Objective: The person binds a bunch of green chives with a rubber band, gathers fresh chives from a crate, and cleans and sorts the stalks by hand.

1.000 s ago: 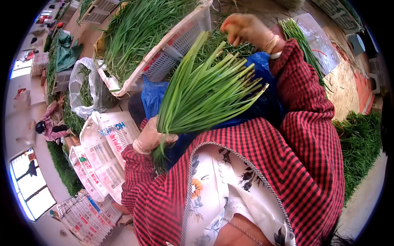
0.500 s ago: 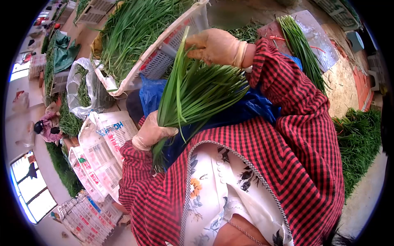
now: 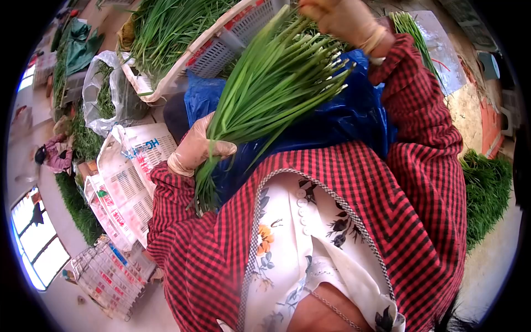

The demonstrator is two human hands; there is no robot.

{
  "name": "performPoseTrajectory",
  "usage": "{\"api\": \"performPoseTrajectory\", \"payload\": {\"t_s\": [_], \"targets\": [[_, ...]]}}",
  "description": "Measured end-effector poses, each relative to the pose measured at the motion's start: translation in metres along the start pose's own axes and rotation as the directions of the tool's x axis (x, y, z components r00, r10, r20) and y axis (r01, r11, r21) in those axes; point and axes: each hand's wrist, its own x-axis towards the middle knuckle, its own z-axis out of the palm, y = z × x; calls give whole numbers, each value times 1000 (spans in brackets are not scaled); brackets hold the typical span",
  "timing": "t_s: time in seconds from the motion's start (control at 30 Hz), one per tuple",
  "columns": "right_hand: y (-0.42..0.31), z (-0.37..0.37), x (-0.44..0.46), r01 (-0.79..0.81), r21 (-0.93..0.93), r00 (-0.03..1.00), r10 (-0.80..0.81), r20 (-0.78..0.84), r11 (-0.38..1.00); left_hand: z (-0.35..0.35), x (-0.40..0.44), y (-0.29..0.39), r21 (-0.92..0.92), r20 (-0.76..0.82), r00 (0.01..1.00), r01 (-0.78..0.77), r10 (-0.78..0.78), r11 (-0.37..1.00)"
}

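My left hand (image 3: pixel 196 146), in a pale thin glove, is closed around the leafy part of a bunch of garlic chives (image 3: pixel 271 88). The leaf tips hang below the fist, and the pale cut stem ends fan out to the upper right. My right hand (image 3: pixel 345 22), gloved too, is raised at the top edge above the stem ends. Its fingers are blurred and partly cut off by the frame, so I cannot make out whether they hold anything. Blue plastic sheeting (image 3: pixel 354 122) covers my lap under the bunch.
A plastic crate (image 3: pixel 207 55) heaped with long green leaves stands ahead. Another chive bunch (image 3: pixel 412 36) lies on a board (image 3: pixel 442 55) at right. More greens (image 3: pixel 487 193) lie at far right. A clear bag (image 3: pixel 105 99) and white printed sacks (image 3: pixel 130 171) are at left.
My right hand has moved up and right, away from the leaves. The bunch has fanned wider, showing its stem ends. My left hand keeps its hold and has shifted slightly left and up.
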Motion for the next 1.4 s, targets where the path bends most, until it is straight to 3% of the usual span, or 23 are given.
{"api": "performPoseTrajectory", "payload": {"t_s": [0.07,0.1,0.13,0.17,0.2,0.27,0.33,0.37,0.47,0.53,0.57,0.63,0.77,0.83,0.9,0.97,1.03,1.07,1.1,1.13,1.2,1.3,1.4], "targets": [[29,-5,-8,-402,296,891,445,-93,866,-2,-6,0,-20,-43,999,14,-15,1000],[51,-15,-12,-474,54,866,477,-151,879,-2,-8,-1,-40,-79,996,25,-28,999],[49,-27,-14,-702,37,704,700,-119,712,-1,-9,-5,3,-126,992,7,-6,1000],[57,-28,-20,-699,38,706,698,-119,714,-3,-8,-7,4,-129,992,5,-5,1000],[68,-25,-29,-451,-189,881,401,-251,872,-5,-6,-9,-13,-111,994,-14,13,1000],[44,5,-14,-90,-432,829,-173,-532,898,-4,-1,-6,-21,-81,996,-26,25,999],[11,5,-12,141,-88,987,-146,-65,986,1,5,2,-117,-56,998,-9,2,993],[-26,17,-5,281,86,944,-259,-203,956,3,8,3,-103,-40,999,0,-4,995],[-84,51,-4,268,58,951,-274,140,962,21,16,6,-10,-74,997,9,-9,1000],[-88,77,-1,399,85,909,-406,95,913,26,18,3,-8,-42,998,56,-56,998],[-78,84,1,387,71,916,-392,89,919,29,19,2,-44,-5,998,67,-67,997],[-72,78,8,-222,570,969,115,219,791,31,17,-4,-41,24,998,64,-63,997],[-3,44,19,-290,817,922,374,100,498,32,13,-13,-134,0,1000,14,-14,991],[60,32,6,-91,969,915,404,-10,232,26,9,-14,-100,-48,999,21,-26,995],[95,2,-14,-148,932,818,571,-74,332,21,4,-10,-75,-67,997,18,-23,997],[102,-20,-36,-565,539,723,690,-43,625,18,0,-7,-47,-94,995,10,-15,999],[112,-16,-65,-385,-71,889,349,-296,920,15,-3,-5,-112,-138,988,-85,69,990],[63,-35,-58,-548,107,806,558,-200,830,14,-2,-4,-94,-134,985,-122,109,988],[52,-28,-55,-485,448,790,596,-143,751,12,-1,-5,-91,-138,984,-127,114,988],[40,-18,-49,-210,394,885,346,-313,894,11,0,-6,-105,-157,979,-147,130,984],[-2,-13,-47,-319,647,918,396,29,693,18,4,-2,-222,-142,972,-218,190,950],[-19,19,-35,-132,525,965,231,-127,841,-2,14,-21,-545,137,977,-65,166,836],[-2,19,-19,-40,242,928,126,-350,969,-1,12,-25,-540,145,969,-92,200,836]]}}
